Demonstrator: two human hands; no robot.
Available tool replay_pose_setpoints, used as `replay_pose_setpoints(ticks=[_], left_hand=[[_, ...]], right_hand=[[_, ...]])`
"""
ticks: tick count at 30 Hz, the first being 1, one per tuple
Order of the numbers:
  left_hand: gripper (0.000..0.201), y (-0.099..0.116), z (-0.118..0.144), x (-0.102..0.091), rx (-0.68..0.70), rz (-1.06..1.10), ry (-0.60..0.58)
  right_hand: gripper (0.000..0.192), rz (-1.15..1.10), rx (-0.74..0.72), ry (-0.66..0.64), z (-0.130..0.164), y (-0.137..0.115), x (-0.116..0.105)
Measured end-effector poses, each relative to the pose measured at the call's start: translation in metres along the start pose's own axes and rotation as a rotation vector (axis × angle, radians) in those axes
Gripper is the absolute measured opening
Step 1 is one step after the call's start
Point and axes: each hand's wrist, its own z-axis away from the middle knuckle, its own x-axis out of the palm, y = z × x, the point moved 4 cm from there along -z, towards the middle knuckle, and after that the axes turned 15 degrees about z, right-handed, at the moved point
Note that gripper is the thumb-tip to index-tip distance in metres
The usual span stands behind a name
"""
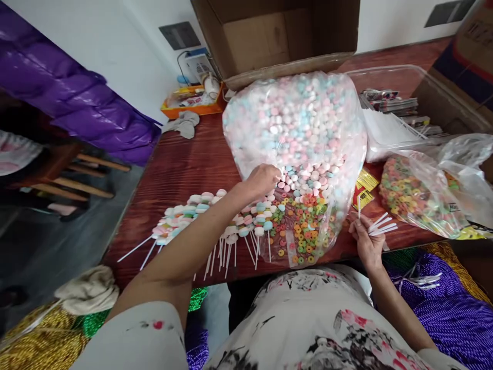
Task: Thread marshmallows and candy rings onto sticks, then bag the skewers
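Note:
My left hand (263,181) is closed, its fingertips at the edge of the pink, white and blue marshmallows (311,177) spilling from a large clear bag (295,123). Whatever it pinches, if anything, is too small to tell. My right hand (367,241) is closed around several white sticks (382,226), one of which points upward. Between the hands, colourful cereal rings (308,231) lie on the clear plastic. Left of them, marshmallow skewers (254,218) rest in rows on the table, sticks toward me. My left forearm hides part of the rows.
At the right lies another bag of cereal rings (416,198). Behind it is a clear bin (379,136) with white sticks and packets. An open cardboard box (285,67) stands at the back, beside an orange tray (206,109). A grey cloth (187,124) lies on the red-brown table (185,164).

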Motion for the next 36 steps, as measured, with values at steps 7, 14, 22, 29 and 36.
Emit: replay_pose_setpoints(ticks=[7,14,22,29,36], left_hand=[[0.031,0.011,-0.005,0.035,0.088,-0.337,-0.202],[0.033,0.015,-0.007,0.063,0.012,-0.479,-0.160],[0.037,0.022,-0.008,0.034,-0.083,-0.106,-0.043],[0.035,0.055,0.074,0.028,-0.197,1.302,0.404],[0.030,0.074,0.114,0.055,-0.217,1.666,0.718]], right_hand=[[0.035,0.069,-0.050,-0.039,0.000,0.015,-0.001],[0.036,0.099,-0.055,-0.071,0.000,0.017,0.000],[0.034,0.034,-0.036,-0.048,0.004,0.005,-0.002],[0.037,0.247,-0.288,-0.399,0.029,-0.057,0.018],[0.046,0.402,-0.483,-0.619,0.038,-0.089,0.057]])
